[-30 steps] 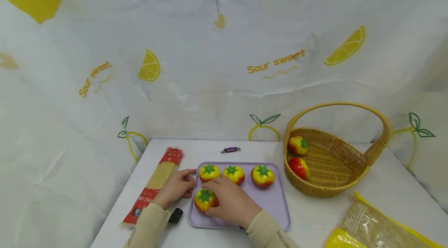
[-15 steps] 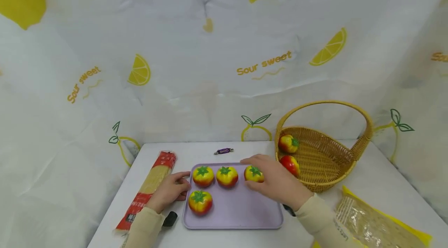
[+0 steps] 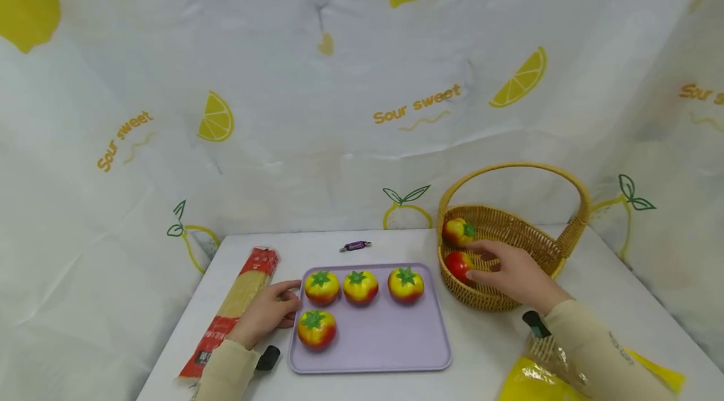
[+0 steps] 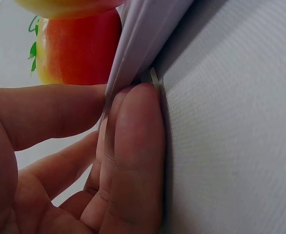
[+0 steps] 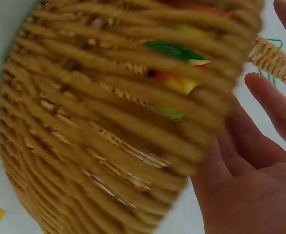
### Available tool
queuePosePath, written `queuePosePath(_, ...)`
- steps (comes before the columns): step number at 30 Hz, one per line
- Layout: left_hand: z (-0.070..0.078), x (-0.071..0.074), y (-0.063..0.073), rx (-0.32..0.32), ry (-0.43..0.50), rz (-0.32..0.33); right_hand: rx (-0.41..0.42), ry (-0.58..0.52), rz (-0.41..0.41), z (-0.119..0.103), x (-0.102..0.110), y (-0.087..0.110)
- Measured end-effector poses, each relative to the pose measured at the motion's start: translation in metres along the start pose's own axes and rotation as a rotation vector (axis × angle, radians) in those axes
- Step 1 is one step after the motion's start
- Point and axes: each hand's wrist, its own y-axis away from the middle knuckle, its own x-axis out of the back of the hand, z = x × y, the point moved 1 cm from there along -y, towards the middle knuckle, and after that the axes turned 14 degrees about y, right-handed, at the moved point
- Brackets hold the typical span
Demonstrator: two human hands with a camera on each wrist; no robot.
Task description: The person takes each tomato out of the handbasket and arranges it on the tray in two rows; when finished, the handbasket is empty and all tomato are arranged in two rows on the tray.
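A lilac tray bears several red-and-yellow, tomato-like fruits, among them one fruit at its left front, each with a green star-shaped top. My left hand pinches the tray's left rim. In the left wrist view, the fingers lie against the rim's underside and outer edge, close to the white tabletop. My right hand reaches into the wicker basket, fingers spread beside a red fruit. Another fruit lies behind it. Basket weave partly hides the right fingertips in the right wrist view.
A red packet of noodles lies left of the tray. Behind the tray is a small purple-wrapped candy. A yellow clear-windowed bag lies at the front right, partly under my right forearm. A lemon-print cloth hangs behind the table.
My right hand has left the front left fruit on the tray, passed over the tray rightward and entered the basket. The left hand stays at the rim. The head view has shifted slightly.
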Motion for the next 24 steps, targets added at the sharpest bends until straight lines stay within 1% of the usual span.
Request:
queuePosePath(3,-0.001,0.001,0.0,0.004,-0.004,-0.002,-0.009,-0.002,-0.036,0.007,-0.004,-0.004)
queuePosePath(7,-0.001,0.001,0.0,0.002,-0.003,-0.001,-0.015,-0.011,-0.062,0.012,-0.008,-0.007)
queuePosePath(17,-0.003,0.001,-0.001,-0.004,0.018,0.0,0.029,-0.026,-0.082,0.012,-0.017,-0.016)
queuePosePath(24,-0.003,0.001,0.0,0.005,0.024,-0.003,0.02,-0.015,-0.092,0.012,-0.021,-0.019)
